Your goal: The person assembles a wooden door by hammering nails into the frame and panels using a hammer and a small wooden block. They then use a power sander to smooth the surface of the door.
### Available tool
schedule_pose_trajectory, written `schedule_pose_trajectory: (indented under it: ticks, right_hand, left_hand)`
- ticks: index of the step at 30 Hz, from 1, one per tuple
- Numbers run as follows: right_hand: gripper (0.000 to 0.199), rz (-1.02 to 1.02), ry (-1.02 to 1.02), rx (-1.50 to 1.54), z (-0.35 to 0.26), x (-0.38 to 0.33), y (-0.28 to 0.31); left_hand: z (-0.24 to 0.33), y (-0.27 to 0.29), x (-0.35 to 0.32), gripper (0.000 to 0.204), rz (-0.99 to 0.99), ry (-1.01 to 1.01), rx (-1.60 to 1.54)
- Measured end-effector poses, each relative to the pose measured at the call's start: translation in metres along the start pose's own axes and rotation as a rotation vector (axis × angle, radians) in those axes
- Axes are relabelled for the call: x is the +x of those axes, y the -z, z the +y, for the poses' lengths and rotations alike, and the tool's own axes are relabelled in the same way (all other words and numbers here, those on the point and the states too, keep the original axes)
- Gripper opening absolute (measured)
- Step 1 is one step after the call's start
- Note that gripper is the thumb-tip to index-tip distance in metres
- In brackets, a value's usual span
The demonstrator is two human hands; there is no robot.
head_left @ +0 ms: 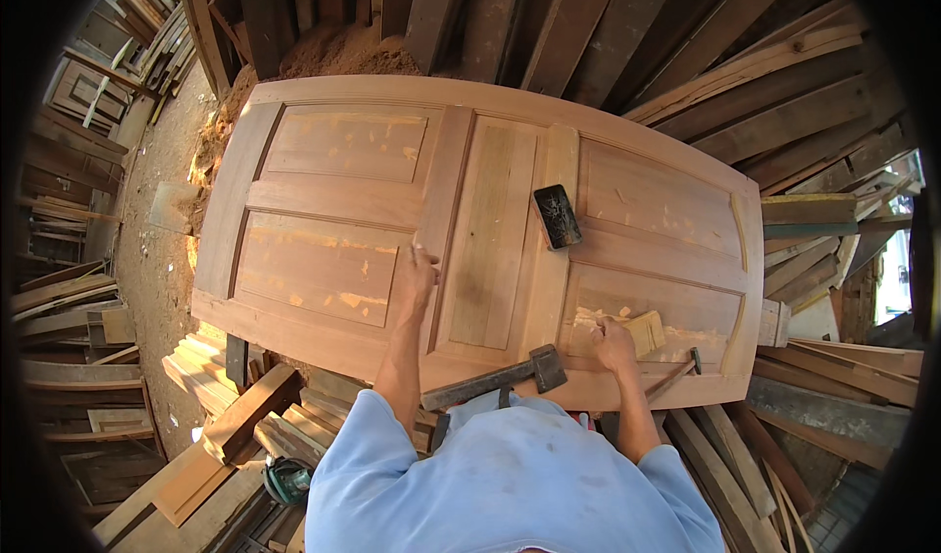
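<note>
A panelled wooden door [456, 161] lies flat in front of me, with pale yellow filler patches on its panels. My left hand [421, 267] is over the upright left of the middle panel, its fingers curled together; whatever they hold, if anything, is too small to make out. Over the lower right panel, my right hand [612, 342] is closed beside a small yellowish wood block [647, 331]. Its grip is hidden from above. Yellow filler is smeared on the panel just beyond those fingers. A black rectangular object with a speckled face [557, 218] rests between the middle and right panels.
A hammer [676, 378] lies on the door's near right edge. Close to my body is a dark L-shaped wooden piece [495, 381]. A green power tool [287, 479] sits among planks at lower left. Leaning boards [549, 33] and sawdust [343, 53] border the far side.
</note>
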State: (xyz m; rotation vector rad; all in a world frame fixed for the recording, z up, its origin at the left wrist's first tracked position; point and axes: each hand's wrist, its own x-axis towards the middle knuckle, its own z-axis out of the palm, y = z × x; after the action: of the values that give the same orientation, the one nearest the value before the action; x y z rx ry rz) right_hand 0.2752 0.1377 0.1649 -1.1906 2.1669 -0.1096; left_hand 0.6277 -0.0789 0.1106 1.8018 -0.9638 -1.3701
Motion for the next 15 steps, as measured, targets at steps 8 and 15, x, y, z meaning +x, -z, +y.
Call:
schedule_pose_trajectory:
  ticks: [8, 15]
  right_hand:
    - [0.041, 0.024, -0.018, 0.116, -0.005, -0.025, 0.005]
    - [0.037, 0.075, -0.161, 0.16, 0.04, -0.06, 0.0]
  left_hand:
    - [0.047, -0.188, -0.012, 0.022, -0.468, 0.235, -0.545]
    - [0.048, -0.214, 0.021, 0.025, -0.365, -0.017, -0.257]
